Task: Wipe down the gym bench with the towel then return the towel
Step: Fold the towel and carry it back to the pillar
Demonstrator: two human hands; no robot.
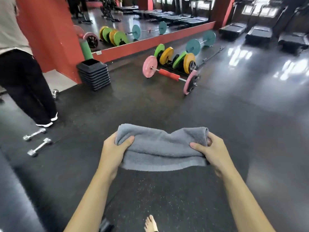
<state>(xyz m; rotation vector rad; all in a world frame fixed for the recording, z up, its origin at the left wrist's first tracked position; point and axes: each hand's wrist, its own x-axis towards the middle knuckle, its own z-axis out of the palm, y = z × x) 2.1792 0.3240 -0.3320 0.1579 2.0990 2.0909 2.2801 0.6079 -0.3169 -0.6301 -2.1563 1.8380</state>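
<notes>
- Here, the grey towel (160, 148) (folded) hangs between both hands above the dark floor (167, 198).
- Left hand (113, 151) grips its left end, fingers closed.
- Right hand (212, 151) likewise pinches the right end.

Both bare arms extended forward, hands gripping opposite ends of one folded towel.

Left hand (115, 149) closed on left end of towel (160, 148): thumb laid across the top face, pointing inward, remaining fingers wrapped beneath and hidden. Right hand (212, 151) closed on right end: thumb pressed flat on top, pointing inward, one curled finger visible at the far right edge, the rest tucked under. Wrists roughly level, palms turned toward each other, knuckles outward. Forearms uncovered, entering from the lower edge of view and converging slightly toward the hands, elbows out of view. Bare foot (151, 223) visible at bottom centre, toes pointing forward, between the two forearms.
</notes>
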